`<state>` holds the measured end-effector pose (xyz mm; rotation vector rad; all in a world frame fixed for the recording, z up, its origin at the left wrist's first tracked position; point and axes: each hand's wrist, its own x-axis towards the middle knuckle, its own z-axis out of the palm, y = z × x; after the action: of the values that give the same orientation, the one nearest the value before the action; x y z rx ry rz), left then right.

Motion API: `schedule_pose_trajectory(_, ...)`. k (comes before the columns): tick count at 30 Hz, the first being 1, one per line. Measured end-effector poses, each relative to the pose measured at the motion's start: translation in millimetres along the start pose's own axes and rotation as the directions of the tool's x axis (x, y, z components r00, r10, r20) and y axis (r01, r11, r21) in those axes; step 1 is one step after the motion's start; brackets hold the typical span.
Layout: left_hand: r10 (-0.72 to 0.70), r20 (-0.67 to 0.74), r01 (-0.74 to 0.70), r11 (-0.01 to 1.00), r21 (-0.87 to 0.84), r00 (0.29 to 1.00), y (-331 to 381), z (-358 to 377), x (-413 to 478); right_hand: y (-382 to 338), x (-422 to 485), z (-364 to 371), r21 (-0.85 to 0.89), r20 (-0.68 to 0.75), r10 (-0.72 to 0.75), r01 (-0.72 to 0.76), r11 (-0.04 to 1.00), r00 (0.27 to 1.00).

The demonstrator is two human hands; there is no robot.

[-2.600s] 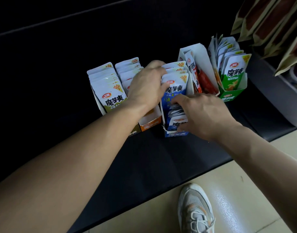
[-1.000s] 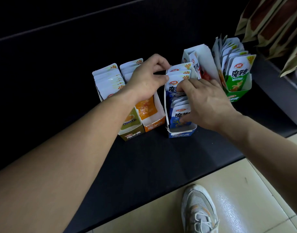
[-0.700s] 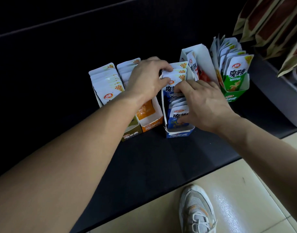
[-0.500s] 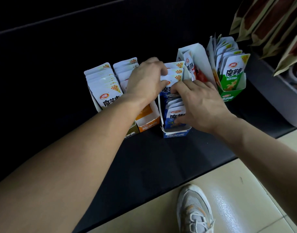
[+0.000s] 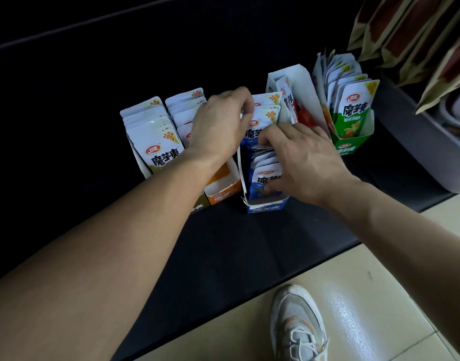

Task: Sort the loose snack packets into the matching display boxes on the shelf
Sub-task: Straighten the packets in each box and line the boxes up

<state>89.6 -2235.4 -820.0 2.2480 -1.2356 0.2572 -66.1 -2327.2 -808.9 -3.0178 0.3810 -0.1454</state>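
Both hands stay at the blue box (image 5: pixel 266 205) mid-row on the shelf (image 5: pixel 223 243). The left hand (image 5: pixel 221 126) still pinches the upright blue packets (image 5: pixel 265 113) at the back. The right hand (image 5: pixel 304 162), fingers curled, has dug deeper among the leaning front ones.

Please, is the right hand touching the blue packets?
Touching. In the head view the right hand grips the blue packets, thumb on the front one.

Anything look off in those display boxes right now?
Yes. In the blue box, the front packets gripped by the right hand slump forward, while the rear packets, pinched by the left hand, stand upright. The red-packet box beside it sits askew, holding few packets.
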Motion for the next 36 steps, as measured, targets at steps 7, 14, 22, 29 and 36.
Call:
schedule_pose_trajectory(7, 0.007, -0.001, -0.007, 1.000, -0.003, 1.000, -1.1, 1.6, -2.4, -0.5, 0.2, 1.1, -0.005, 0.006, -0.001, 0.001, 1.000, 1.000)
schedule_pose_trajectory(14, -0.030, 0.000, 0.030, 1.000, -0.009, 1.000, -4.4, 5.6, -2.4, -1.3, -0.6, -1.2, 0.009, 0.026, -0.002, 0.001, 1.000, 1.000)
schedule_pose_trajectory(22, 0.073, 0.027, -0.074, 0.997, 0.035, 0.997, -2.0, 2.5, 0.0, -0.2, -0.3, 0.1, 0.001, 0.013, -0.004, 0.004, 1.000, 1.000)
schedule_pose_trajectory(29, 0.096, 0.002, -0.096, 0.995, -0.025, 0.995, -3.1, 1.0, -8.7, 0.6, -2.5, 3.9, -0.001, -0.010, -0.007, 0.007, 1.000, 1.000)
schedule_pose_trajectory(36, 0.192, -0.089, -0.168, 0.960, 0.222, 0.977, -5.1, -0.2, -8.5, -0.7, -3.0, 2.7, 0.002, -0.003, -0.008, 0.008, 1.000, 1.000)
